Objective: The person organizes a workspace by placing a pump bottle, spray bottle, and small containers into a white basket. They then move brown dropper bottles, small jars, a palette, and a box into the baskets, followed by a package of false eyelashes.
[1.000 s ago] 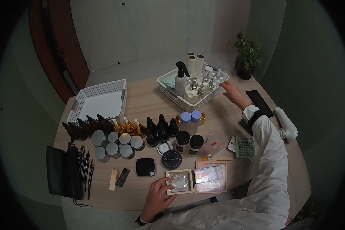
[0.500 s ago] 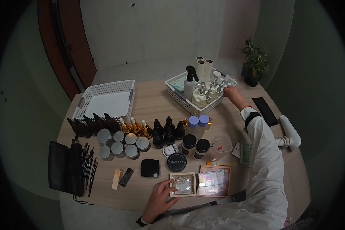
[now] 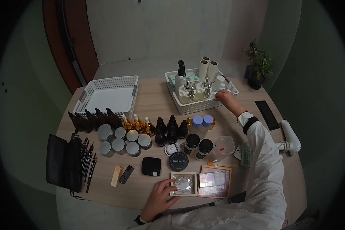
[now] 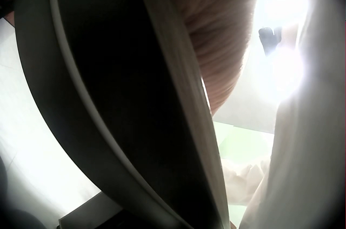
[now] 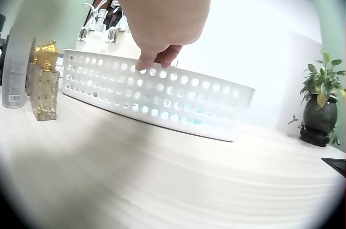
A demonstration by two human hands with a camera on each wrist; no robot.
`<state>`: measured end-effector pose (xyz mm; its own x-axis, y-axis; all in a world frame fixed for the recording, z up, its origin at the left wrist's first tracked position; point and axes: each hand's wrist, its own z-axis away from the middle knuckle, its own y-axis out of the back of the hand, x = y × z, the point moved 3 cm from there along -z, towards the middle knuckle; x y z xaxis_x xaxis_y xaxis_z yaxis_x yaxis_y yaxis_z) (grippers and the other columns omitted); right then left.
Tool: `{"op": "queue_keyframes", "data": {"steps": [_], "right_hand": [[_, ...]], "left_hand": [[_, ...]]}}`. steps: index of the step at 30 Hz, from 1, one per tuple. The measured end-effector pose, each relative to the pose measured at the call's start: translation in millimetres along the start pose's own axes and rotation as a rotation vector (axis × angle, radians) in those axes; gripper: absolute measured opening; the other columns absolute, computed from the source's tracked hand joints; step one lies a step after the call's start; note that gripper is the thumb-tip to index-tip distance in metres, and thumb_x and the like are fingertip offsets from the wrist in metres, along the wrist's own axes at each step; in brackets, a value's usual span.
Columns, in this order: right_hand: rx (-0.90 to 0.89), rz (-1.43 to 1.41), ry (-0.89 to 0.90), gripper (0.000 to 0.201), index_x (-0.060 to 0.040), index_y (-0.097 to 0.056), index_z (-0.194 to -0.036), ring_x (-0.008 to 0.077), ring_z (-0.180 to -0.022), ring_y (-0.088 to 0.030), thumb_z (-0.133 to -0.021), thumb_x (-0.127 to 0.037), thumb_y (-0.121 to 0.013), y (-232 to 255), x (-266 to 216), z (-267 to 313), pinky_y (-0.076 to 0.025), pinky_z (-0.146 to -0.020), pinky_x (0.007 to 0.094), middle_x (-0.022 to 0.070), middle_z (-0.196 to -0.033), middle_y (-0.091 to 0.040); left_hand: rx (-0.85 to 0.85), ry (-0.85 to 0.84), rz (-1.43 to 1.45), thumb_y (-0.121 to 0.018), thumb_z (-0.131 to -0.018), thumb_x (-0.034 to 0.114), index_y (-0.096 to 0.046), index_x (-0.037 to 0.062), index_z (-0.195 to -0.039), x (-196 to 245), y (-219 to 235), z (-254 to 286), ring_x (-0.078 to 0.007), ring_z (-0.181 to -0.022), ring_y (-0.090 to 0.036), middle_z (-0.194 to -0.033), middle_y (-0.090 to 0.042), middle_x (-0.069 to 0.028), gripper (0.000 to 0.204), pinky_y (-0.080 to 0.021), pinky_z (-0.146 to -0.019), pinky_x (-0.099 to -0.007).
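Note:
My right hand [image 3: 227, 100] grips the near rim of a white perforated basket [image 3: 193, 108] at the back right of the table. In the right wrist view the thumb lies outside the basket wall [image 5: 146, 94], the fingers bent over its edge. The basket holds a spray bottle [image 3: 179, 81] with a black head, pump bottles [image 3: 186, 94], several pale rolls [image 3: 203, 70] and small white bottles. At the front edge, my left hand [image 3: 160, 198] rests on a shallow framed box [image 3: 183, 195] with beads under its clear top. Its fingertips touch the left side.
A second white basket [image 3: 110, 100] stands at the back left. Dark dropper bottles [image 3: 91, 121], silver-lidded jars [image 3: 119, 145] and black bottles [image 3: 172, 128] fill the middle. Brushes [image 3: 90, 168] lie left. Palettes [image 3: 214, 188], a black tablet [image 3: 267, 115] and a white hair dryer [image 3: 290, 136] are right.
My right hand has closed on the basket rim and moved left. The basket has turned from a corner-on stance to nearly square with me. My left hand has stayed on the box.

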<state>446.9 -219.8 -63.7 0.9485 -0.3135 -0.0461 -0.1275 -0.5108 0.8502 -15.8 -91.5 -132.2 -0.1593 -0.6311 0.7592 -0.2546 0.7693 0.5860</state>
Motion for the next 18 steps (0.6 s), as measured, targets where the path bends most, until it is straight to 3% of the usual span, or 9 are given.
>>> {"op": "queue_keyframes", "data": {"steps": [7,13,18], "right_hand": [[-0.043,-0.010,-0.054,0.015,-0.0012,-0.058,-0.077,0.0330,-0.074,-0.060,-0.076,-0.013,-0.068,-10,-16,-10,-0.049,-0.065,0.0407,0.0129,-0.078,-0.059],[-0.029,-0.093,0.009,0.017,-0.0023,-0.060,-0.079,0.0317,-0.078,-0.059,-0.073,-0.013,-0.072,-12,-31,-18,-0.049,-0.068,0.0394,0.0118,-0.079,-0.059],[-0.034,0.027,-0.005,0.018,-0.0037,-0.061,-0.080,0.0310,-0.083,-0.055,-0.068,-0.010,-0.073,-11,-5,2,-0.047,-0.074,0.0398,0.0107,-0.081,-0.060]], "left_hand": [[-0.010,0.022,0.020,-0.078,-0.072,0.018,-0.062,0.0058,-0.096,0,0,0,-0.0313,-0.110,-0.050,-0.124,-0.050,-0.0117,0.032,-0.043,-0.092,-0.0393],[-0.008,0.020,0.009,-0.078,-0.072,0.018,-0.062,0.0059,-0.096,1,0,-1,-0.0314,-0.111,-0.049,-0.124,-0.050,-0.0116,0.031,-0.043,-0.092,-0.0394],[-0.005,0.019,0.018,-0.078,-0.073,0.018,-0.062,0.0060,-0.096,0,-1,0,-0.0314,-0.111,-0.049,-0.124,-0.050,-0.0117,0.031,-0.043,-0.092,-0.0393]]}}
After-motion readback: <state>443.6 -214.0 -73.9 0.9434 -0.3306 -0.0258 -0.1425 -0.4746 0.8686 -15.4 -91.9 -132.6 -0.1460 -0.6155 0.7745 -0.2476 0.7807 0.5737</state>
